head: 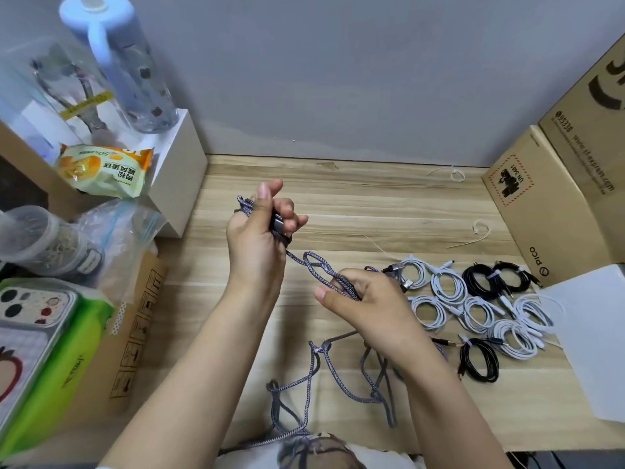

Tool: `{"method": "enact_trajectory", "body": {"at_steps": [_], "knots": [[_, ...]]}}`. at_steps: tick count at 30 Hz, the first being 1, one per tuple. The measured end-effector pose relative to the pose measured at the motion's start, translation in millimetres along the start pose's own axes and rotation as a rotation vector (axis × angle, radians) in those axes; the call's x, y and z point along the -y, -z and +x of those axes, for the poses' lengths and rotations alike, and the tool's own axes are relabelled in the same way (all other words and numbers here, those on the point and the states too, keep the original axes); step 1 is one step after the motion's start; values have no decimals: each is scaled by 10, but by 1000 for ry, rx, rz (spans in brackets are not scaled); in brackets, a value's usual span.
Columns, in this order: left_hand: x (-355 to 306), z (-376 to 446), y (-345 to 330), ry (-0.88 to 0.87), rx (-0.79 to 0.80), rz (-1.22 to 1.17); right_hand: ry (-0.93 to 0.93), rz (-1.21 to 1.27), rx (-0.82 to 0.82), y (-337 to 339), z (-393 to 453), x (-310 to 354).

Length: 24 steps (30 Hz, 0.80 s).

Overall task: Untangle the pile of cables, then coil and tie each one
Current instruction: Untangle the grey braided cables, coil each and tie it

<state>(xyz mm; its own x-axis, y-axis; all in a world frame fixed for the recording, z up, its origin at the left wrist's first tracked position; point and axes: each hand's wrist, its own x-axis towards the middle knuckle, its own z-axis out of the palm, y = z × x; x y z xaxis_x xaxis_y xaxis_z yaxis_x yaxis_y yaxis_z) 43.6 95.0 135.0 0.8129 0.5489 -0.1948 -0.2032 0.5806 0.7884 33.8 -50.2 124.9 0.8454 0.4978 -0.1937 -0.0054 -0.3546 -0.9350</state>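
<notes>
A grey braided cable (316, 265) runs between both hands above the wooden table (372, 204). My left hand (260, 238) is raised and grips a small bundle of that cable with its dark plug. My right hand (365, 299), lower and to the right, pinches a loop of the same cable. The rest of the cable (318, 384) hangs in loose tangled loops near the table's front edge. To the right lie several coiled and tied white cables (480, 313) and black cables (480, 363). Loose white ties (480, 231) rest further back.
Cardboard boxes (554, 198) stand along the right side, with a white sheet (595, 346) in front of them. On the left are a white box (176, 170), a water bottle (135, 69), a snack packet (105, 170), plastic bags, a jar and a phone (27, 319).
</notes>
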Motion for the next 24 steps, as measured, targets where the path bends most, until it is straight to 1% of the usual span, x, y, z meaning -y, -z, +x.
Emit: {"method": "enact_trajectory", "body": {"at_steps": [5,8,11,13,15,19,22,24], "knots": [[45,22,5,-148,-38,174,-47,-70,-43,-10,-13,43],[65,-14,-8,-175,22,379,-43,-218,-152,-22,9,34],[64,-53,-12,-147,34,395,35,-330,-304,-19,46,-15],[39,-32,-10,-117,27,389,160,-303,-356,-36,47,-43],[15,2,-16,-61,57,409,304,-250,-417,-63,40,-53],[-17,25,-13,23,138,409,471,-265,-529,-72,72,-102],[-45,8,-17,70,148,381,516,-266,-582,-56,83,-111],[-59,-27,-49,105,181,427,515,-233,-634,-58,81,-85]]}}
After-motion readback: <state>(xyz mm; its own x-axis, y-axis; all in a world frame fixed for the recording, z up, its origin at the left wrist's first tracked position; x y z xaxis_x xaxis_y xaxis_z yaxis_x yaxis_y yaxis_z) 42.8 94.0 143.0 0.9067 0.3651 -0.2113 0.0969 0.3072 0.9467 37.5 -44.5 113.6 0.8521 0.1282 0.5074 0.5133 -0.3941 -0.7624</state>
